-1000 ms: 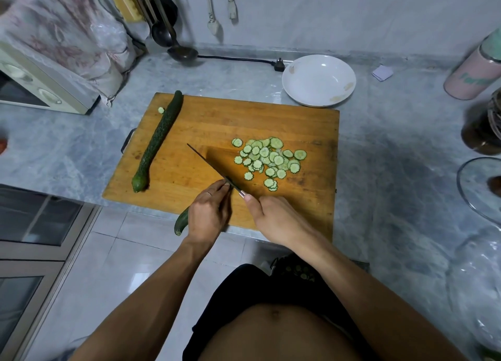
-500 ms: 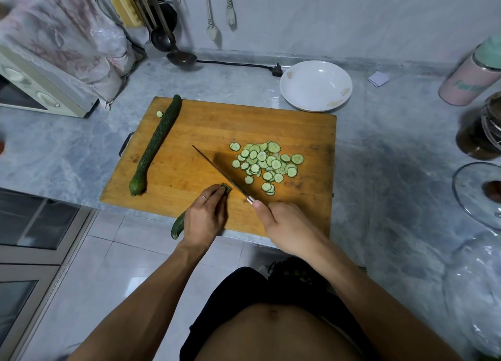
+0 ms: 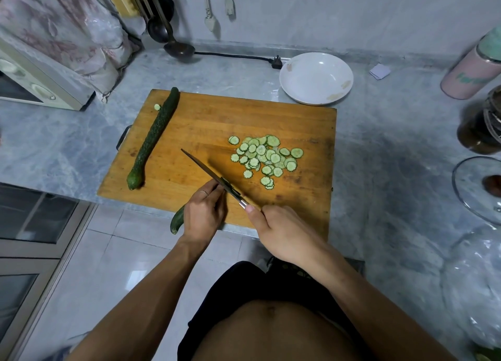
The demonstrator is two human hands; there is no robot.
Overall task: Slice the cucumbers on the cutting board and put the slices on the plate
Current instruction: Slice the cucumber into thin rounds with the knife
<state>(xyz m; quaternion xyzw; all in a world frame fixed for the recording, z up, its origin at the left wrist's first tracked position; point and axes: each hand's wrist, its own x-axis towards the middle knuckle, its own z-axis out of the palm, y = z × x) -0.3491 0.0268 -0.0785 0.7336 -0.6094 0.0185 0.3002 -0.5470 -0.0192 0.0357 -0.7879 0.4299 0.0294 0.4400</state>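
At the near edge of the cutting board (image 3: 189,133), the cucumber (image 3: 177,221) being cut lies under the left hand (image 3: 203,214), fingers (image 3: 210,195) curled over it, its stub end overhanging past the surface edge. Right hand (image 3: 282,230) grips the knife (image 3: 208,171), blade just beside those fingers. Slices (image 3: 264,157) heaped mid-board; whole cucumber (image 3: 154,138) along the left edge; plate (image 3: 315,78) beyond the far corner, apart.
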